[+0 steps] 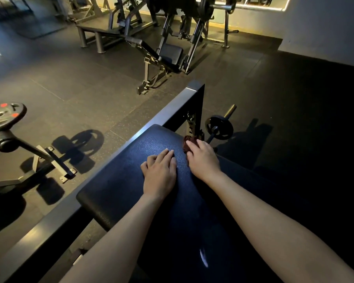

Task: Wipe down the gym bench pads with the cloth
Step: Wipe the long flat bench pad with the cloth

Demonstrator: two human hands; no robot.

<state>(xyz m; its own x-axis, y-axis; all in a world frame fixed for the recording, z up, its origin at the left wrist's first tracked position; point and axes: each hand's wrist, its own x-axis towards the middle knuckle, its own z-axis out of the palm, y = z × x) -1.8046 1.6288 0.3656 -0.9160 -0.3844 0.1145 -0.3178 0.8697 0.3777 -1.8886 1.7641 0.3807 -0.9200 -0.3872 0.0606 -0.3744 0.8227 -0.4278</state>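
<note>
dark reddish cloth [186, 145] is bunched up at the far right edge of the black bench pad [129, 172]. right hand [202, 159] lies on top of it, fingers stretched over it and pressing down. left hand [159, 173] is just beside it, flat on the pad, fingers straight and close together. a steel frame rail [151, 124] runs along the pad's left side, and there's a small weight plate [219, 127] on a bar just past the cloth.

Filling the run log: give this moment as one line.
task: wipe pad | left hand: flat on pad | right hand: on cloth at pad's right edge
</note>
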